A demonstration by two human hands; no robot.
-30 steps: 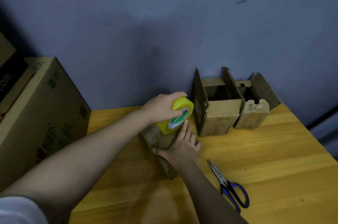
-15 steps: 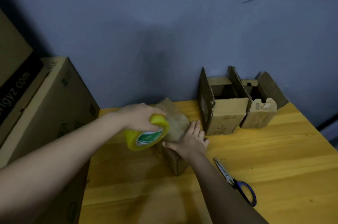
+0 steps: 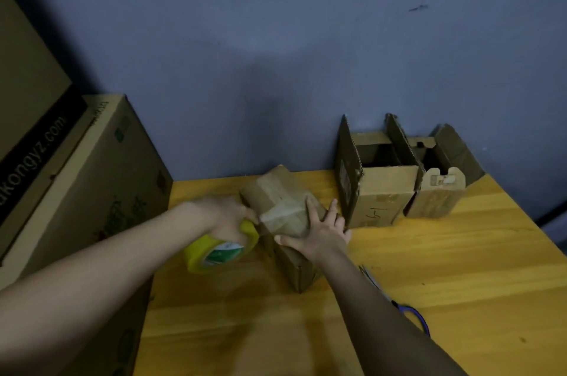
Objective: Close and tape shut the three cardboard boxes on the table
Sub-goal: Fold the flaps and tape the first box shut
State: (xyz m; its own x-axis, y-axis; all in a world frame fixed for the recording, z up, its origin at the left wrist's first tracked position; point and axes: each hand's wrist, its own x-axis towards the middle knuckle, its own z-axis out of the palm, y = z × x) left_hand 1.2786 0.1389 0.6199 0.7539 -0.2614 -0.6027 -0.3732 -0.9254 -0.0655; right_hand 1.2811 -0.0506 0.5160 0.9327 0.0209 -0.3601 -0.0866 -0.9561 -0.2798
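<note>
A small closed cardboard box (image 3: 277, 196) stands in the middle of the yellow table (image 3: 445, 268), with shiny tape across its top. My right hand (image 3: 319, 230) presses flat on the box's top and right side, fingers straight. My left hand (image 3: 225, 217) grips a yellow tape roll (image 3: 219, 249) low against the box's left side. Two more cardboard boxes stand open against the wall: a larger box (image 3: 379, 194) with writing on its front and a smaller box (image 3: 438, 194) to its right, flaps up.
Blue-handled scissors (image 3: 411, 312) lie on the table, partly hidden behind my right forearm. Large cardboard cartons (image 3: 92, 176) are stacked at the table's left edge. A grey-blue wall (image 3: 276, 53) closes the back.
My left hand has carried the tape roll from above the box's far end over the top and down its left side. The right hand stayed pressed on the box.
</note>
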